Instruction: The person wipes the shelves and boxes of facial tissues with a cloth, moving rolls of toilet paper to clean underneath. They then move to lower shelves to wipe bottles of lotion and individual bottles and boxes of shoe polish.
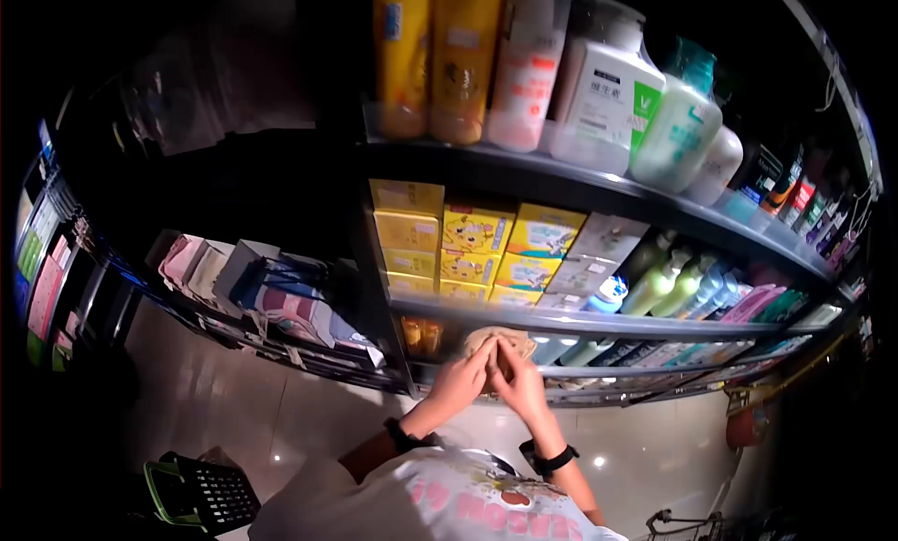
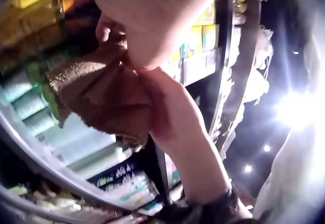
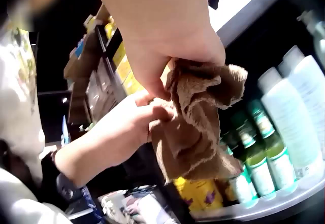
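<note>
A crumpled brown cloth (image 3: 190,132) is pinched between both hands in front of the shelves. The left hand (image 1: 458,380) and right hand (image 1: 517,380) meet at the fingertips over the cloth (image 1: 485,338) in the head view. In the right wrist view the left hand (image 3: 127,122) grips the cloth's near edge, while the right hand (image 3: 177,46) holds its top, fingers partly hidden behind the folds. The left wrist view shows the cloth (image 2: 109,94) hanging in loose folds beside the two hands. Each wrist wears a black band.
Bottles (image 1: 608,101) line the upper shelf, with yellow boxes (image 1: 475,237) below and more bottles (image 1: 655,284) beside them. Packaged textiles (image 1: 290,298) fill trays at the left. A green-handled basket (image 1: 210,490) is at the lower left, on a tiled floor (image 1: 318,419).
</note>
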Available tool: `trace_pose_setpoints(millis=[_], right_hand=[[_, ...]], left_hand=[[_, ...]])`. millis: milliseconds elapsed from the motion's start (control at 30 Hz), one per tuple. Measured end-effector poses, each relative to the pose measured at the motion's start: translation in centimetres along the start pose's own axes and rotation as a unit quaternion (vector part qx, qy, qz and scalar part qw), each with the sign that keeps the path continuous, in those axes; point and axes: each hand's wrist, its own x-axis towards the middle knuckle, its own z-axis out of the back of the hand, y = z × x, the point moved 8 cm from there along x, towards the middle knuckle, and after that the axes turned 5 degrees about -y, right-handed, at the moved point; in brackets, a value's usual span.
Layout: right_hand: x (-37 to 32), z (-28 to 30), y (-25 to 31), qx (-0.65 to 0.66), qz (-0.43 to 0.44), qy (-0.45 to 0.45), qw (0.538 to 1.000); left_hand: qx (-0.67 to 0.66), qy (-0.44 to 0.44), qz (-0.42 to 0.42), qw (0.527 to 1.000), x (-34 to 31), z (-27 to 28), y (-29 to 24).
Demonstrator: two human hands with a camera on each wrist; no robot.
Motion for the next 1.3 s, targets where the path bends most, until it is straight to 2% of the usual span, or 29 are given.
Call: trace_pose_setpoints(millis=[33,100,133,167,233,300,367,433,467,500,567,600,633,700,833,900,967,1100,1133,1167,1300], right_hand=[[0.3,-1.4,1.4,0.037,0.000,0.039,0.999],[0.4,-2.1,5.7,0.056,0.141,0.005,0.988],[0.5,-1.2,8.9,0.059,0.244,-0.043,0.967],[1.0,-1.0,10.7,0.054,0.277,-0.044,0.958],[2.5,2.6,16.7,0.036,0.352,-0.057,0.933],[4.0,6.0,21.4,-0.010,0.400,-0.084,0.913],[5.6,8.9,25.6,-0.057,0.410,-0.117,0.903],[6.9,10.7,28.8,-0.084,0.422,-0.166,0.887],[7.9,10.9,29.5,-0.128,0.375,-0.146,0.906],[8.5,10.8,29.7,-0.125,0.377,-0.154,0.905],[11.4,8.8,27.9,-0.256,0.304,-0.118,0.910],[11.4,9.0,27.6,-0.239,0.333,-0.164,0.897],[11.4,8.7,26.9,-0.249,0.346,-0.187,0.885],[11.4,9.1,26.4,-0.227,0.323,-0.151,0.906],[11.8,9.4,26.5,-0.197,0.293,-0.146,0.924],[11.3,10.2,26.5,-0.189,0.298,-0.154,0.923],[11.0,11.0,25.7,-0.193,0.260,-0.144,0.935],[10.3,13.4,24.2,-0.204,0.206,-0.161,0.943],[10.1,13.9,23.8,-0.203,0.207,-0.176,0.941],[9.8,14.4,23.7,-0.209,0.248,-0.207,0.923],[9.6,14.9,23.0,-0.201,0.261,-0.199,0.923]], left_hand=[[0.013,-0.037,0.004,0.999,-0.4,1.4,0.7],[0.028,-0.122,-0.015,0.992,-0.8,5.2,0.4],[0.062,-0.183,-0.068,0.979,-0.6,7.4,-0.7],[0.097,-0.240,-0.116,0.959,-0.2,10.0,-2.2],[0.180,-0.272,-0.178,0.928,1.1,16.9,-7.5],[0.241,-0.332,-0.197,0.891,2.2,21.2,-11.1],[0.229,-0.398,-0.273,0.846,3.7,25.0,-14.2],[0.284,-0.386,-0.243,0.843,6.0,27.0,-16.3],[0.287,-0.374,-0.244,0.847,7.5,27.6,-17.2],[0.294,-0.370,-0.250,0.845,8.9,27.5,-16.9],[0.318,-0.296,-0.193,0.880,11.2,25.6,-15.1],[0.339,-0.312,-0.166,0.872,11.2,24.8,-14.7],[0.365,-0.340,-0.187,0.846,11.0,24.2,-14.9],[0.350,-0.343,-0.165,0.856,11.0,23.8,-14.7],[0.297,-0.353,-0.153,0.874,11.5,23.8,-14.9],[0.262,-0.345,-0.156,0.888,11.7,23.4,-15.0],[0.237,-0.358,-0.184,0.884,11.7,22.7,-15.8],[0.251,-0.307,-0.201,0.896,12.4,20.0,-17.2],[0.242,-0.298,-0.209,0.899,12.4,19.3,-17.3],[0.233,-0.288,-0.215,0.904,12.5,18.7,-17.3],[0.208,-0.291,-0.239,0.903,12.3,19.2,-18.1]])
